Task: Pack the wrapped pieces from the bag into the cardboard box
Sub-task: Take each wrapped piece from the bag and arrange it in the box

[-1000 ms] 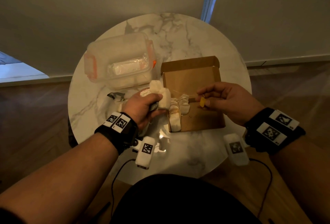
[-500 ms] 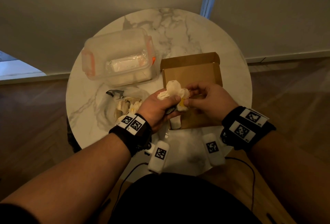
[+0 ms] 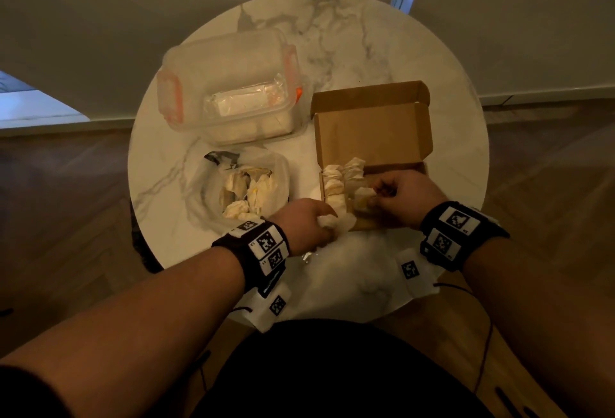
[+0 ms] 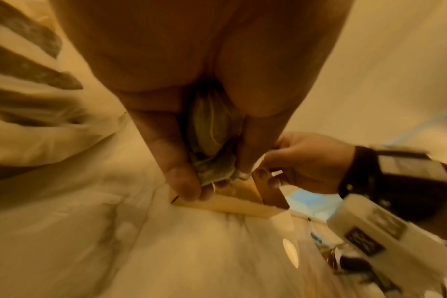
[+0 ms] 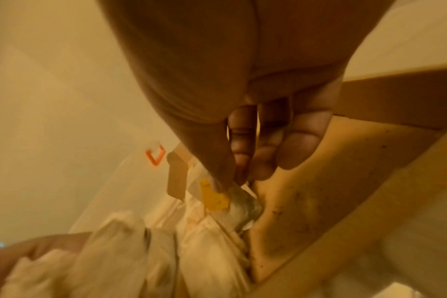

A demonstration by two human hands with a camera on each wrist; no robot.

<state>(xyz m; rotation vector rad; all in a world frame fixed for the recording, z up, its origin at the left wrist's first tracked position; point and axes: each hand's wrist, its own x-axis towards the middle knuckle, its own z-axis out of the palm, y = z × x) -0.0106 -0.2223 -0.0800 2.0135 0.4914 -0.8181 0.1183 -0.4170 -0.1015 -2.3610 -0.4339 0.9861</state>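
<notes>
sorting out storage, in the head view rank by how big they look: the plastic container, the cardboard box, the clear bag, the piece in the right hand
1. plastic container and cardboard box: too alike to rank
2. clear bag
3. wrapped piece pinched by the right hand

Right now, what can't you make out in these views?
- Box near floor: head view, right hand covers it.
- Piece in left hand: head view shows only a white edge; left wrist view, fingers wrap it.
- Bag count: pieces overlap, plastic hazes them.
- Tub contents: cloudy lid.
- Yellow tag print: right wrist view, blurred.
</notes>
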